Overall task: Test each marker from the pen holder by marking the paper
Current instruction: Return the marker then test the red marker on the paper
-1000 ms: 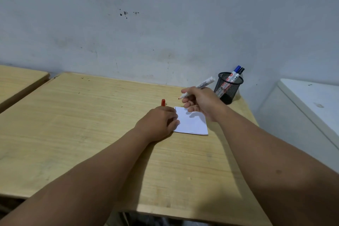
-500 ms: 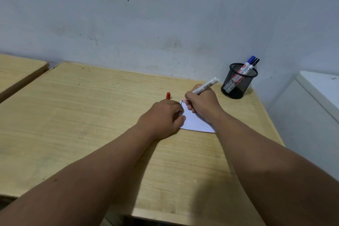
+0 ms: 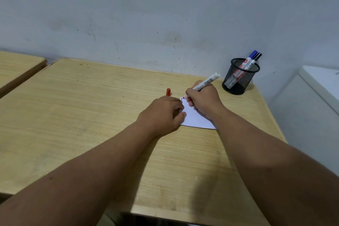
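Head view: the red marker is in the right hand. Its fingers are wrapped tight on the marker, and its red tip touches the far left corner of the paper. A short dark line shows on the paper right beside the tip. The paper lies flat on the surface, near the middle.

The left hand rests on the left edge of the paper. It looks like it pins the paper down. Its fingers are curled in. I cannot tell if they hold something. The red cap stands just past that hand's knuckles, so it may be pinched in those fingers, but that part is hidden.

The step now, I think, is testing the red marker. Next, the cap has to go back on, and the marker has to be put away. Then another marker gets its turn.

The holder is a black mesh cup at the far right of the surface, near the wall. Two markers stand in it, a blue one and a black one.

The markers have printed labels, and the red one has a small bar code. The words are too small to read.
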